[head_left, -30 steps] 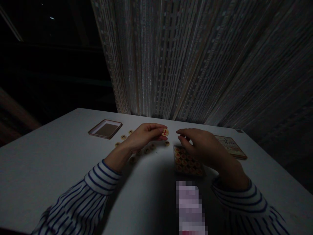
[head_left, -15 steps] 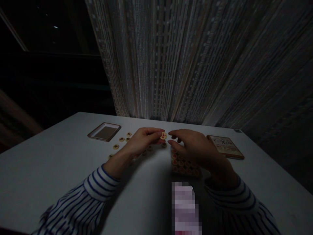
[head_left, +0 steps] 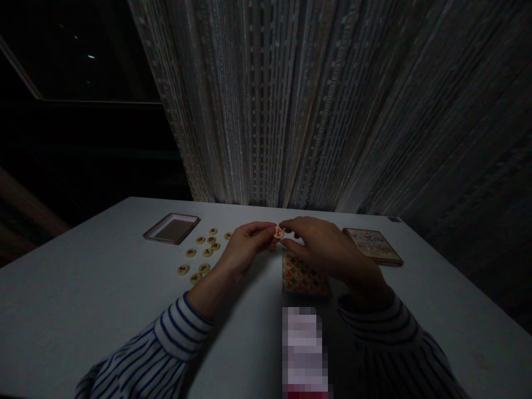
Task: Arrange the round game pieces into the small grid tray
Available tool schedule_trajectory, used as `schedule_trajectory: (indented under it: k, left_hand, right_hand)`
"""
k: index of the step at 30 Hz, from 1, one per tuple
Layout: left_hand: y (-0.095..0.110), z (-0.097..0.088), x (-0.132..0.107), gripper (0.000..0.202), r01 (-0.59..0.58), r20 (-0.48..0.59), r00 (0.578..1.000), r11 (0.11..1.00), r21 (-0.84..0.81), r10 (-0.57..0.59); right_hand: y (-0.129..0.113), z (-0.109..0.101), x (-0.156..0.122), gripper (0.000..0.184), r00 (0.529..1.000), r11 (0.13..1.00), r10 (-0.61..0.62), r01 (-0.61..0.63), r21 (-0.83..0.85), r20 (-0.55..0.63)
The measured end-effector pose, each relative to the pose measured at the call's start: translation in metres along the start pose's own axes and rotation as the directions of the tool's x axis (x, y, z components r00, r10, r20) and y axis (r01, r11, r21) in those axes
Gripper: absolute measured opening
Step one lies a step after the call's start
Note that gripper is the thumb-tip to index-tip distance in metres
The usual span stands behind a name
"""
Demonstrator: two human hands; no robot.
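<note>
My left hand pinches a round Chinese chess piece with a red character between thumb and fingers. From the other side, my right hand has its index finger and thumb on the right edge of that same piece. Below my right hand, an open box holds rows of pieces with red characters, partly covered by the hand. Loose pieces with dark characters lie scattered left of my left hand. Part of another piece shows under my left fingertips.
A shallow, open-topped tray or lid rests at the back left of the white table. A flat printed box lid lies at the right. Stringed curtains hang behind the table, beside a dark window.
My right fingers have closed the gap to the piece in my left hand. The view has shifted a little, showing more loose pieces at the left.
</note>
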State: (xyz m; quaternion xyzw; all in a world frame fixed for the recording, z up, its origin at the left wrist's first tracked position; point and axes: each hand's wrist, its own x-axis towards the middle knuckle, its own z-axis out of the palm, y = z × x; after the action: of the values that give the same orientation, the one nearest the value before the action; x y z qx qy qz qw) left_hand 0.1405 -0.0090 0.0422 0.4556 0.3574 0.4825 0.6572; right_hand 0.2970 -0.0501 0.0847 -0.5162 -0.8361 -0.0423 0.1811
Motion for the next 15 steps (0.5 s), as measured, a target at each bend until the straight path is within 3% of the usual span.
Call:
schedule_trajectory:
  k: [15]
  left_hand:
    - [-0.02,0.013,0.0,0.02,-0.011,-0.009,1.0,0.992,-0.128,0.01]
  right_hand:
    - [0.008,0.0,0.0,0.025,0.999,0.999,0.009,-0.007,-0.039,0.042]
